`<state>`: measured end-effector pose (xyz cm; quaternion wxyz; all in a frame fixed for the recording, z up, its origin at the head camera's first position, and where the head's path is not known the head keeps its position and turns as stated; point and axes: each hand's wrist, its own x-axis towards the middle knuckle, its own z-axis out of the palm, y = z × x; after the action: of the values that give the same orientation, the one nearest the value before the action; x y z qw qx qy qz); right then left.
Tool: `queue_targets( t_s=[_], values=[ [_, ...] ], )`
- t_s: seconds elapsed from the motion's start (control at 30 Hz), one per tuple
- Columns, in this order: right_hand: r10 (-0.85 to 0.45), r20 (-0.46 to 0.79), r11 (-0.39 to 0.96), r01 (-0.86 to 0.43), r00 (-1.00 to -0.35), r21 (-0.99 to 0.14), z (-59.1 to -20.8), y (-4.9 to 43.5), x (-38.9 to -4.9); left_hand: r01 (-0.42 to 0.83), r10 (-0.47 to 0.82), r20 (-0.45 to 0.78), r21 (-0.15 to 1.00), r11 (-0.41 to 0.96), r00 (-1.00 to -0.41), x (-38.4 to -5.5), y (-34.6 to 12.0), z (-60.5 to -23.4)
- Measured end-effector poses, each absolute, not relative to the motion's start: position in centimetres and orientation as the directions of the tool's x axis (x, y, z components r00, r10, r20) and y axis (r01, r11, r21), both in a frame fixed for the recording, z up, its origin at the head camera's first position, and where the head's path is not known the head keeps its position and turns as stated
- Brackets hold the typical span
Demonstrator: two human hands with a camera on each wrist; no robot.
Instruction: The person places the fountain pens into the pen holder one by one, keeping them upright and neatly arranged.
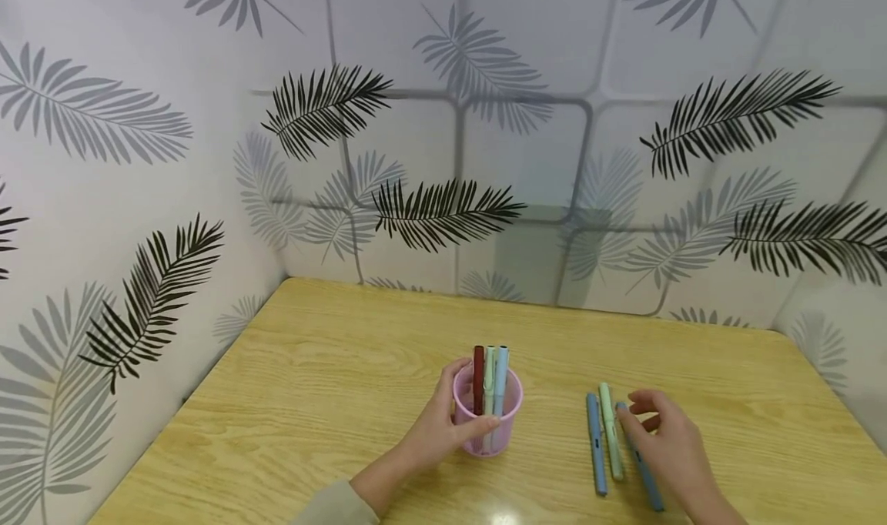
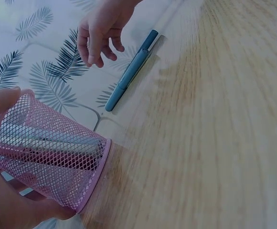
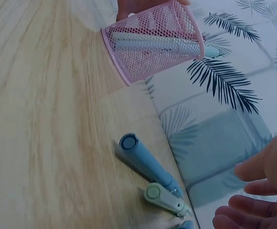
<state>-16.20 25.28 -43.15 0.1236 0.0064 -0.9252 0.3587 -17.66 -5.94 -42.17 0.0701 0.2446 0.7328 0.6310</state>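
My left hand [image 1: 433, 425] grips a pink mesh pen cup [image 1: 510, 426], thumb on the near side and fingers round the far side. Upright in the cup stand a dark red pen [image 1: 478, 379], a light green pen [image 1: 490, 371] and a light blue pen [image 1: 502, 371]. To its right, three pens lie side by side on the table: a blue pen [image 1: 596, 444], a pale green pen [image 1: 611, 436] and another blue pen [image 1: 645, 475]. Over that rightmost pen hovers my right hand [image 1: 671, 442], its fingers loosely bent and holding nothing; the left wrist view [image 2: 102, 31] shows it apart from the pens.
The wood-grain table [image 1: 333, 356] meets a wall [image 1: 430, 140] with a feather pattern along its back edge. Another patterned wall [image 1: 62, 225] runs along the left side.
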Motion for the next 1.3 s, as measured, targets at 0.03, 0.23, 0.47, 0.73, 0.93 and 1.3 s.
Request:
queue_targets(
  t_s=[0.03,0.23,0.47,0.73,0.93,1.3],
  values=[
    [0.078,0.192,0.744,-0.071,-0.978,-0.665,-43.1,25.4,-16.2,0.272,0.448,0.207,0.959,0.084,-0.870,-17.7,-6.0,-42.2],
    [0.073,0.085,0.770,0.002,-0.994,-0.637,-43.6,26.1,-16.3,0.276,0.428,0.214,0.957,0.089,-0.878,-18.8,-5.8,-44.1],
    [0.064,0.055,0.793,0.017,-0.996,-0.609,-44.1,26.5,-16.5,0.277,0.416,0.210,0.955,0.109,-0.885,-19.4,-5.8,-45.3],
    [0.069,-0.008,0.804,0.060,-0.998,-0.592,-44.6,26.9,-16.9,0.274,0.423,0.210,0.957,0.095,-0.882,-19.3,-5.8,-45.3],
    [0.049,-0.020,0.830,0.052,-0.999,-0.555,-44.9,27.1,-17.3,0.285,0.422,0.220,0.954,0.096,-0.879,-19.3,-5.9,-45.4],
    [0.016,-0.013,0.837,0.020,-1.000,-0.547,-45.3,27.1,-17.3,0.265,0.429,0.200,0.960,0.096,-0.881,-18.0,-5.9,-43.0]
  ],
)
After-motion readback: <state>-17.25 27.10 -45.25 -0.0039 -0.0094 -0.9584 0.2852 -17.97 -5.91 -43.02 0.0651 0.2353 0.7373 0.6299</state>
